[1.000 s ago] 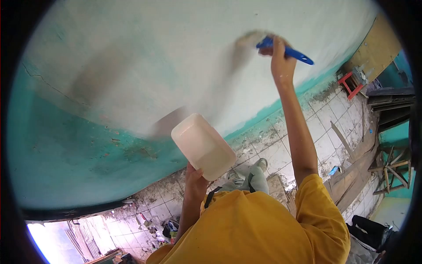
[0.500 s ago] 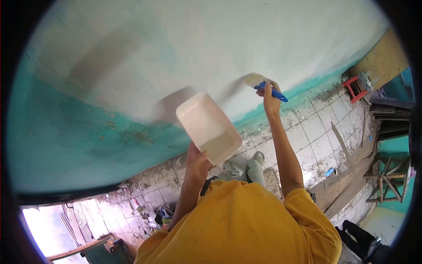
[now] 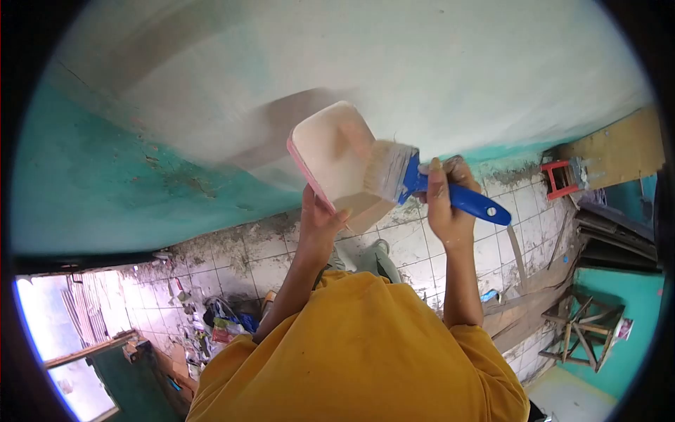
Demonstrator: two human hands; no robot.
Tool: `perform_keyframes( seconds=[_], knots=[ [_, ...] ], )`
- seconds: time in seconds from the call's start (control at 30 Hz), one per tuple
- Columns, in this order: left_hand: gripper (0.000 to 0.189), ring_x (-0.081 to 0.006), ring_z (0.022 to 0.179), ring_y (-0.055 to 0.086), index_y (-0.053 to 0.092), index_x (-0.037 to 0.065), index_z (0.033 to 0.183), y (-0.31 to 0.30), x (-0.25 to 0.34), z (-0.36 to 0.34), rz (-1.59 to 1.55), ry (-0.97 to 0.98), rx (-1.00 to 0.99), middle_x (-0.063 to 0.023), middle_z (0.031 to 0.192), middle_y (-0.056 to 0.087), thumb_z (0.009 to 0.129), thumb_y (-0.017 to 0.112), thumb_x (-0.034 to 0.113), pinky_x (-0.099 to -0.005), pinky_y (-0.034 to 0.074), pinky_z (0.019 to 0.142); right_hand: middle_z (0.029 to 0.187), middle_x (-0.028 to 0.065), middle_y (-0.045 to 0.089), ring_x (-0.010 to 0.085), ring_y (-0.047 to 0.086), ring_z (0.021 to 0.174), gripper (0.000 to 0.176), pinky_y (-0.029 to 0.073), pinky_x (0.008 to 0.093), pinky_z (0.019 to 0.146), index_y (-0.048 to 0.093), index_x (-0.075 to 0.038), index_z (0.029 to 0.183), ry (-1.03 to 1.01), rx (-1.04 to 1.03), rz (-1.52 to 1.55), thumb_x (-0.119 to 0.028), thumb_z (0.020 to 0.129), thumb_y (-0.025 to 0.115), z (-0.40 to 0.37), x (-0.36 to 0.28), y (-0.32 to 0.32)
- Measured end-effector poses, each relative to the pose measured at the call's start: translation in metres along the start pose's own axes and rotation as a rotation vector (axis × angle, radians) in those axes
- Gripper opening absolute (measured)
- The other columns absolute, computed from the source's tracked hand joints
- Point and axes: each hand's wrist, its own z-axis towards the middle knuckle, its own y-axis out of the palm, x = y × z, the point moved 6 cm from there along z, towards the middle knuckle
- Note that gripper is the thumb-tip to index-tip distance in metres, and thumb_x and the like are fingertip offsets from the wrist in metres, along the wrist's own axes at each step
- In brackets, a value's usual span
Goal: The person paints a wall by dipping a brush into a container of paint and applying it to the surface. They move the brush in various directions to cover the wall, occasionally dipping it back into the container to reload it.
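Note:
My left hand (image 3: 320,225) grips the near edge of a paint tray (image 3: 330,137), a pale rectangular tub with a pinkish outer side, its thumb over the rim. Whitish paint coats the tub's inside. In my right hand (image 3: 450,200) is a wide paintbrush (image 3: 392,171) with a blue handle, fingers closed around the handle near the ferrule. The pale bristles overlap the tub's right side in this view. Beyond both stands the wall (image 3: 478,77), white above with a turquoise lower band, and the tub's shadow falls on it.
Dirty white floor tiles (image 3: 411,246) run along the wall's foot. A red stool (image 3: 560,178) stands at the right, with a wooden frame (image 3: 583,327) farther down. Assorted clutter (image 3: 225,323) lies on the floor at left, near a bright doorway (image 3: 53,309).
My right hand has brought the brush away from the wall to the tub and nearer to me. The tub has tilted and shifted slightly upward in view.

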Motion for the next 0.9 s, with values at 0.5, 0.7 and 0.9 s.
perform_keyframes(
  seconds=[0.5, 0.7, 0.9],
  knots=[
    [0.093, -0.0247, 0.139, 0.036, 0.015, 0.004, 0.148, 0.097, -0.034, 0.018, -0.054, 0.111, 0.054, -0.0126, 0.146, 0.034, 0.079, 0.076, 0.005, -0.0432, 0.035, 0.114, 0.059, 0.0061, 0.053, 0.0104, 0.047, 0.052, 0.029, 0.040, 0.0272, 0.049, 0.053, -0.001, 0.076, -0.042, -0.181, -0.279, -0.020, 0.096, 0.061, 0.032, 0.037, -0.052],
    [0.082, -0.0232, 0.135, 0.040, 0.017, 0.002, 0.148, 0.099, -0.051, 0.021, -0.087, 0.103, 0.120, -0.0138, 0.141, 0.041, 0.085, 0.070, 0.005, -0.0410, 0.036, 0.111, 0.063, 0.0017, 0.051, 0.0054, 0.051, 0.055, 0.028, 0.044, 0.0222, 0.048, 0.052, 0.000, 0.078, -0.020, -0.171, -0.167, -0.018, 0.099, 0.057, 0.039, 0.041, -0.081],
    [0.077, -0.0232, 0.134, 0.042, 0.019, 0.001, 0.147, 0.106, -0.058, 0.021, -0.102, 0.090, 0.168, -0.0151, 0.141, 0.042, 0.087, 0.067, 0.005, -0.0404, 0.037, 0.110, 0.065, 0.0022, 0.053, 0.0055, 0.050, 0.051, 0.033, 0.042, 0.0207, 0.046, 0.053, 0.000, 0.081, 0.042, -0.009, -0.005, -0.025, 0.101, 0.055, 0.046, 0.043, -0.099]
  ],
)
